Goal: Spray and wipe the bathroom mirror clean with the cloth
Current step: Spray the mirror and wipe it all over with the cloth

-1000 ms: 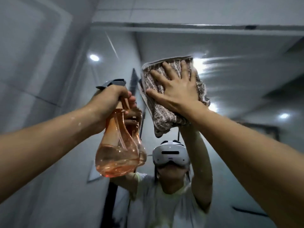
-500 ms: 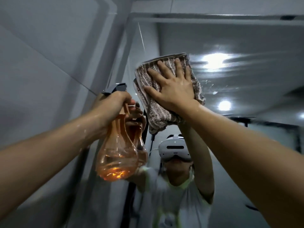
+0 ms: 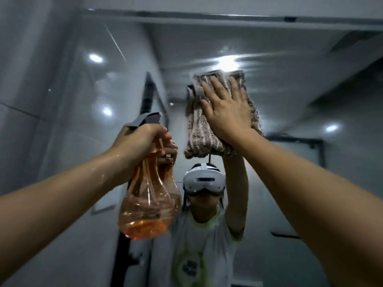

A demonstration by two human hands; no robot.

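The mirror point(image 3: 290, 100) fills most of the view, with wet streaks near its top under a reflected ceiling light. My right hand point(image 3: 228, 112) lies flat, fingers spread, pressing a folded brown-and-white striped cloth point(image 3: 199, 133) against the upper glass. My left hand point(image 3: 141, 139) is wrapped around the neck of an orange see-through spray bottle point(image 3: 147, 206) with a grey trigger head, held up close to the glass, left of the cloth. The bottle is about a quarter full. My own reflection, wearing a white headset, shows below the cloth.
A glossy grey tiled wall point(image 3: 31, 90) runs along the left and meets the mirror's left edge. The mirror's top frame point(image 3: 207, 15) crosses the top of the view. A dark-framed door shows in reflection at the right.
My right hand has slid the cloth to the right along the upper glass, leaving wet streaks. The left hand with the bottle has kept its place beside it; my view has shifted.
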